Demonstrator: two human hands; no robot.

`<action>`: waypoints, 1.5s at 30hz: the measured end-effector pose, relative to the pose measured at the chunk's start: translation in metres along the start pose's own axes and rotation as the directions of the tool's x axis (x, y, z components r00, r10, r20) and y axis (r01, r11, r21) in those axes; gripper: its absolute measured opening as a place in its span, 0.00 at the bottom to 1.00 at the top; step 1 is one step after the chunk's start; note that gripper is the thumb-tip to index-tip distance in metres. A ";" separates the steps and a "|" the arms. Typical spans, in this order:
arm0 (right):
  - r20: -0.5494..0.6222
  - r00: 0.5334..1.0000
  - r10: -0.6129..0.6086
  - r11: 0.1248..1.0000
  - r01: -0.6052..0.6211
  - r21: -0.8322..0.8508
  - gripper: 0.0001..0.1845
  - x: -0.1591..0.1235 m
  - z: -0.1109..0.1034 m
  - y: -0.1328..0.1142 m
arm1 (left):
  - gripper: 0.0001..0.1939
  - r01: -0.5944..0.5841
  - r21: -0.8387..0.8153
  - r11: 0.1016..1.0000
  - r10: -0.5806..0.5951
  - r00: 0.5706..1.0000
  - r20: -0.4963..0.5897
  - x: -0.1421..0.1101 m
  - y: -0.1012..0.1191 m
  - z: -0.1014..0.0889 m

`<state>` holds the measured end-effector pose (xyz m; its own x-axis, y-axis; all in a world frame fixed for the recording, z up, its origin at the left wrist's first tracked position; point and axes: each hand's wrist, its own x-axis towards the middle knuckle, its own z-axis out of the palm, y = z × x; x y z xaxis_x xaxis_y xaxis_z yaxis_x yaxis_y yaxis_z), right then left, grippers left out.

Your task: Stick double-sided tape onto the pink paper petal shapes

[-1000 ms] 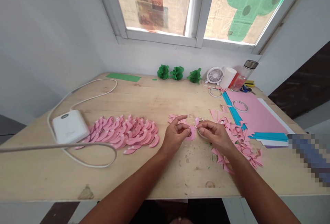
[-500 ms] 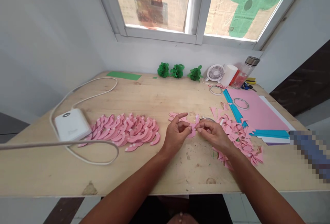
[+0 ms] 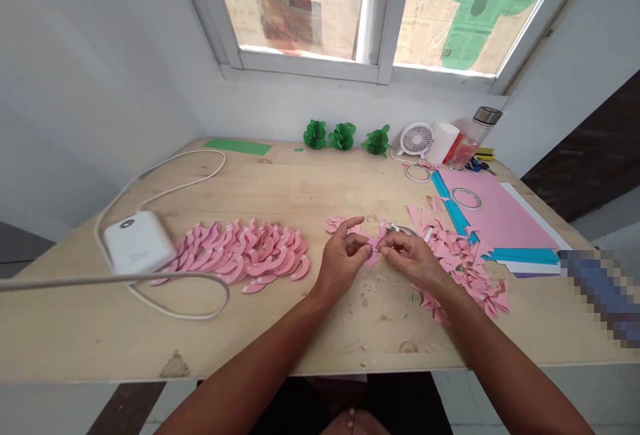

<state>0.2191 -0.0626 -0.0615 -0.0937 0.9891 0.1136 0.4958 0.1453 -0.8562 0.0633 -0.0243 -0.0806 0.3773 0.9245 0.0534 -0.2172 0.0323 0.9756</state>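
Note:
Both hands meet over the middle of the wooden table (image 3: 300, 328). My left hand (image 3: 343, 263) pinches a small curved pink paper piece (image 3: 372, 255) between thumb and fingers. My right hand (image 3: 413, 258) pinches the same piece from the right side. A spread of finished pink curved pieces (image 3: 245, 255) with white tabs lies to the left of my hands. Loose pink paper scraps (image 3: 465, 265) lie under and beside my right wrist.
A white power box (image 3: 139, 243) with a looping cable sits at the left. Pink and blue paper sheets (image 3: 493, 215), tape rings (image 3: 467, 199), a small white fan (image 3: 416, 139), a bottle (image 3: 474, 136) and green paper balls (image 3: 343, 136) stand at the back right.
Both hands have drawn closer together on the pink piece, and the left index finger has curled down. The camera has tilted slightly.

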 end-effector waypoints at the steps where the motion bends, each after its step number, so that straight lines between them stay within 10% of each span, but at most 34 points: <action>1: 0.002 1.000 0.004 1.000 -0.004 -0.001 0.09 0.000 0.000 0.000 | 0.26 0.001 -0.001 1.000 -0.001 1.000 0.001 0.000 0.000 0.000; 45: -0.095 0.995 0.029 0.997 -0.036 -0.069 0.09 0.003 0.007 0.010 | 0.26 -0.036 0.084 0.996 0.038 0.999 -0.017 -0.001 -0.005 0.001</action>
<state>0.2173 -0.0582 -0.0730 0.0032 0.9907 0.1360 0.5576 0.1111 -0.8226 0.0653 -0.0260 -0.0854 0.3535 0.9314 0.0863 -0.1544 -0.0329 0.9875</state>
